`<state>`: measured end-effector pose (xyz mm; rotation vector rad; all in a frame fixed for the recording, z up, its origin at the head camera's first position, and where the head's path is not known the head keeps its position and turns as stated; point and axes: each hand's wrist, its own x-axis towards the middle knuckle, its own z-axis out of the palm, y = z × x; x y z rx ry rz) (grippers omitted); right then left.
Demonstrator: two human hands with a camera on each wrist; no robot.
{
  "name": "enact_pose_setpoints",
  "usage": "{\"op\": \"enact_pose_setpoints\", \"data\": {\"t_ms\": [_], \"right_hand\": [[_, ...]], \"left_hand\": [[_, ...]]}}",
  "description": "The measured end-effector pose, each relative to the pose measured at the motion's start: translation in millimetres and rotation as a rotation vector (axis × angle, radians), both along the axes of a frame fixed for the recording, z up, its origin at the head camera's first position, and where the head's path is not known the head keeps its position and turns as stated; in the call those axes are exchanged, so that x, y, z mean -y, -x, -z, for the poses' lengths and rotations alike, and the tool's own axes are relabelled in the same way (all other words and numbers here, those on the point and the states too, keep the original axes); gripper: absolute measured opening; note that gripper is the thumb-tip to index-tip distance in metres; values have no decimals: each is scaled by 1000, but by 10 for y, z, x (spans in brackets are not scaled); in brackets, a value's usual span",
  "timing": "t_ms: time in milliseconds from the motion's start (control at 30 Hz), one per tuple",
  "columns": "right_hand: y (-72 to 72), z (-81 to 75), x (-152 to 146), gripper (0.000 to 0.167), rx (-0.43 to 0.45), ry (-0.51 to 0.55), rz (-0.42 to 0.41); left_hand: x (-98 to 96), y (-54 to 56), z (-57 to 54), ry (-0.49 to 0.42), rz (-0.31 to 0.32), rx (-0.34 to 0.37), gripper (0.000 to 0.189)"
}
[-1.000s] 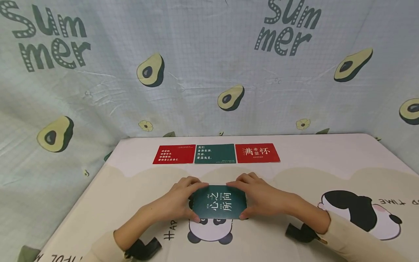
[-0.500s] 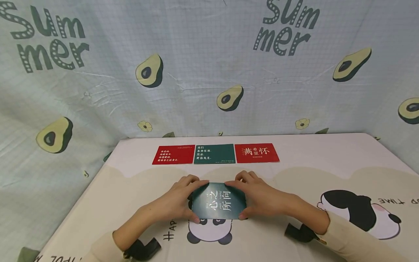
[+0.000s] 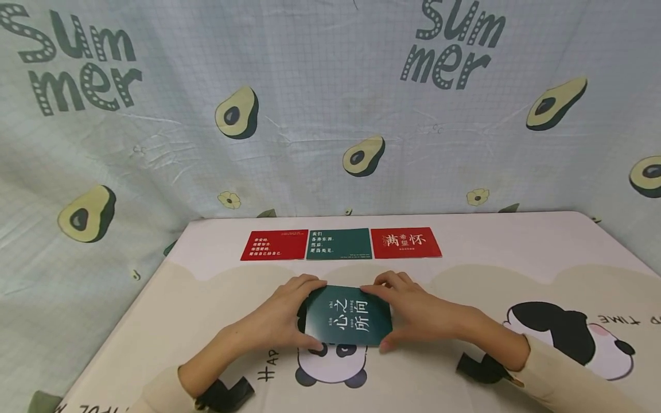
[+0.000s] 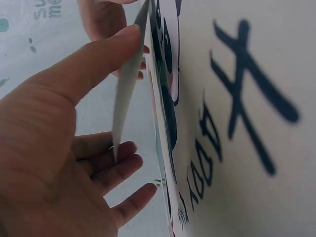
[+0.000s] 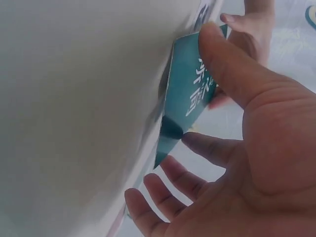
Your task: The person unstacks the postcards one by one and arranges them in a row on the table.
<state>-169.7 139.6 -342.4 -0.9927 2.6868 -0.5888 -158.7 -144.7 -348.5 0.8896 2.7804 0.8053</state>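
A dark green card [image 3: 349, 316] with white Chinese lettering is held between both hands in front of me, its lettering turned sideways. My left hand [image 3: 289, 314] grips its left end, thumb at the near corner and index finger at the far edge. At the other end, my right hand [image 3: 416, 312] holds the card by the right corners in the same way. The left wrist view shows the card [image 4: 129, 91] almost edge-on, raised off the tabletop. Seen from the right wrist, the card's face [image 5: 185, 89] tilts, with the right thumb overlapping its edge.
Farther back lies a row of three cards: a red one [image 3: 275, 245] at left, a green one [image 3: 339, 244] in the middle and a red one [image 3: 406, 242] at right. The tablecloth [image 3: 465, 275] has printed pandas. An avocado-patterned curtain [image 3: 299, 69] hangs behind the table.
The held card has shifted slightly right and turned a little, its far right side dipping. My right hand has moved slightly right with it. The three back cards stay put.
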Motion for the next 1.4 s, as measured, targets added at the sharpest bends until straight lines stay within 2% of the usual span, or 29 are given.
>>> {"op": "enact_pose_setpoints", "data": {"t_ms": [200,367,600,733,1067,1400], "right_hand": [[-11,-77,-92,104,-35,-12,20],[16,-141,-174,104,-95,-34,44],[139,-155,-364,101,-144,-14,74],[201,-183,-473,100,-179,14,85],[310,-213,-636,97,-205,29,93],[383,-245,-802,94,-230,36,86]], "left_hand": [[-75,-1,-43,-40,-10,-40,93],[-222,35,-90,-54,-33,-95,95],[-463,162,-159,-40,-13,-227,93],[-546,218,-176,-45,-6,-276,92],[-631,311,-142,3,-7,-346,93],[-740,405,-142,-13,10,-386,89]]}}
